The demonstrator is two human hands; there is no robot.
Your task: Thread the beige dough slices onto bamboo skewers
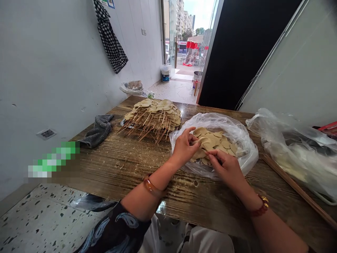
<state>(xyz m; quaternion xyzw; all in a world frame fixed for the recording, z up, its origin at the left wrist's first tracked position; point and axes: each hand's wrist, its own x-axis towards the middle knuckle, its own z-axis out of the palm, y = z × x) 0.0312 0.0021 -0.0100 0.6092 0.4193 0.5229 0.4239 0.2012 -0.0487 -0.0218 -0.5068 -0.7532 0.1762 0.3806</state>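
Over an open clear plastic bag on the table, both hands work among flat, tan, roundish slices; their exact food kind I cannot tell. My left hand is closed, pinching a tan slice between thumb and fingers. Just to its right, my right hand is closed too, its thumb and finger pressed together at the lower edge of that slice. Whatever lies in this pinch is too small to make out. Left of the bag, a stack of similar slices on thin wooden skewers has its sticks pointing toward me.
A dark grey cloth lies at the wooden table's left edge. On the right are a bundle of long thin sticks and another plastic bag. Beyond the table, a bucket stands near the open doorway.
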